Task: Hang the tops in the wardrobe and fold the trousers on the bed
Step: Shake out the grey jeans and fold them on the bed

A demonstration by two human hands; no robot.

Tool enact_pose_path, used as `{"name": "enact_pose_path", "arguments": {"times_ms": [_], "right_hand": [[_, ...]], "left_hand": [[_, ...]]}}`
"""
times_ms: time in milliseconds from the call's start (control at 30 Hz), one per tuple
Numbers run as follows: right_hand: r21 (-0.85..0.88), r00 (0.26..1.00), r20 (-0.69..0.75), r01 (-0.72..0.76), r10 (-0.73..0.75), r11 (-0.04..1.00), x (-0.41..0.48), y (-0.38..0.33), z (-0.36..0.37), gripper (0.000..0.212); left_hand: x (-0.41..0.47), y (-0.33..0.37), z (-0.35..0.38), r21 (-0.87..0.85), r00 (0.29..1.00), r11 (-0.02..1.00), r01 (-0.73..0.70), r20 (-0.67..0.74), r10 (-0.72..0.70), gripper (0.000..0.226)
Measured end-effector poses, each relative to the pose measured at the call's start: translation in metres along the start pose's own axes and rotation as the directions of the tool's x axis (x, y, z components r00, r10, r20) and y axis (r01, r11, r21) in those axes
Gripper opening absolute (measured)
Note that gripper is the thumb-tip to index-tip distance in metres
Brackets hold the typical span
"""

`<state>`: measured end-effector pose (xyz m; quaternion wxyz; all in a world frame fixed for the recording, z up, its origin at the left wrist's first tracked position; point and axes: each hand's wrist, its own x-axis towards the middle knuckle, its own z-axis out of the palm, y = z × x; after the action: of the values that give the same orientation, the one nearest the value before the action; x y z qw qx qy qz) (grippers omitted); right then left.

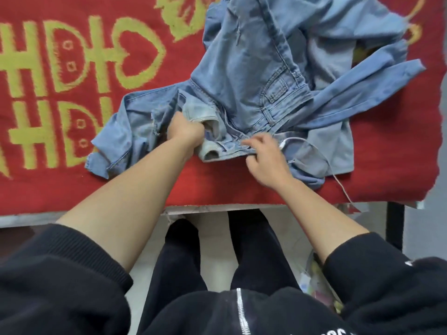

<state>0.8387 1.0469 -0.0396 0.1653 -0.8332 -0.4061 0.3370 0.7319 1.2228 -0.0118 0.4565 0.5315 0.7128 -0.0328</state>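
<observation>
I am working on the trousers step: the jeans (244, 68) are lying on the bed (72, 189), on its red and yellow cover, and I am getting hold of their waist end to straighten them before folding. My left hand (186, 131) is clenching into a fist around a bunch of denim at the waistband, just where a pale pocket lining is showing. My right hand (266, 158) is reaching to the waistband edge beside it with fingers curled, but it is blurring, so I cannot tell whether it is actually pinching the cloth or only touching it.

The jeans are pointing waist toward me, near the bed's close edge, and their long axis is running away from me toward the far side, leaning a little right. They are lying crumpled, with one denim part splaying off to my left. A plain blue top (377, 83) is sitting partly under them on the right, and a thin white cord (304, 142) is trailing by my right hand.

Next, I am judging, both hands need a firm grip on the waistband, to lift the jeans clear of the top and lay the legs together.
</observation>
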Motion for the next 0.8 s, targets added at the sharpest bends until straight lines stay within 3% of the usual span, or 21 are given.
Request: {"name": "enact_pose_path", "arguments": {"times_ms": [67, 133, 200, 233, 267, 300, 333, 367, 433, 467, 533, 600, 633, 733, 800], "right_hand": [[0.002, 0.957, -0.258, -0.139, 0.135, 0.99, 0.01, 0.004, -0.011, 0.047], [0.082, 0.852, -0.439, -0.276, 0.283, 0.958, 0.021, -0.001, -0.023, 0.055], [0.21, 0.82, -0.42, -0.329, 0.388, 0.921, 0.033, -0.014, -0.037, 0.079], [0.267, 0.823, -0.359, -0.36, 0.439, 0.894, 0.042, -0.013, -0.038, 0.093], [0.323, 0.825, -0.252, -0.42, 0.505, 0.848, 0.049, -0.016, -0.041, 0.107], [0.387, 0.818, -0.122, -0.482, 0.562, 0.786, 0.056, -0.016, -0.041, 0.116], [0.436, 0.785, 0.021, -0.564, 0.619, 0.701, 0.059, -0.022, -0.04, 0.115], [0.463, 0.754, 0.163, -0.628, 0.637, 0.625, 0.057, -0.03, -0.037, 0.096], [0.48, 0.725, 0.368, -0.684, 0.582, 0.55, 0.042, -0.056, -0.025, 0.024], [0.477, 0.706, 0.421, -0.706, 0.57, 0.523, 0.032, -0.07, -0.017, 0.017], [0.495, 0.701, 0.457, -0.712, 0.547, 0.499, 0.009, -0.098, -0.006, 0.017], [0.538, 0.733, 0.365, -0.669, 0.574, 0.513, -0.011, -0.123, -0.003, 0.014], [0.576, 0.744, 0.334, -0.647, 0.579, 0.499, -0.018, -0.133, -0.003, 0.018], [0.748, 0.755, 0.306, -0.568, 0.579, 0.345, -0.041, -0.176, -0.027, 0.026], [0.825, 0.803, 0.246, -0.467, 0.543, 0.317, -0.05, -0.203, -0.058, 0.032]], "left_hand": [[0.004, -0.018, -0.013, -0.049, 0.998, 0.997, 0.06, -0.032, -0.062, 0.044], [0.005, -0.039, -0.03, -0.002, 0.996, 0.996, 0.093, -0.008, -0.093, 0.034], [-0.002, -0.048, -0.054, 0.146, 0.99, 0.979, 0.139, 0.01, -0.142, 0.029], [0.004, -0.058, -0.063, 0.111, 0.987, 0.981, 0.16, -0.031, -0.158, 0.028], [0.009, -0.065, -0.074, -0.084, 0.975, 0.971, 0.222, 0.009, -0.222, 0.027], [0.011, -0.074, -0.085, -0.169, 0.97, 0.955, 0.244, 0.021, -0.244, 0.027], [0.01, -0.078, -0.098, -0.216, 0.964, 0.941, 0.259, 0.001, -0.265, 0.025], [0.012, -0.081, -0.111, -0.269, 0.962, 0.928, 0.258, -0.02, -0.273, 0.024], [0.003, -0.081, -0.14, -0.309, 0.962, 0.914, 0.264, 0.009, -0.275, 0.018], [0.001, -0.084, -0.157, -0.309, 0.963, 0.913, 0.267, 0.058, -0.262, 0.017], [-0.007, -0.085, -0.192, -0.235, 0.941, 0.924, 0.303, 0.23, -0.25, 0.029], [-0.015, -0.09, -0.225, -0.152, 0.881, 0.929, 0.338, 0.398, -0.255, 0.051], [-0.019, -0.093, -0.24, -0.158, 0.866, 0.925, 0.346, 0.433, -0.25, 0.051], [-0.036, -0.098, -0.278, -0.241, 0.875, 0.917, 0.319, 0.447, -0.187, 0.019], [-0.054, -0.089, -0.299, -0.184, 0.91, 0.959, 0.215, 0.395, -0.128, 0.018]]}}
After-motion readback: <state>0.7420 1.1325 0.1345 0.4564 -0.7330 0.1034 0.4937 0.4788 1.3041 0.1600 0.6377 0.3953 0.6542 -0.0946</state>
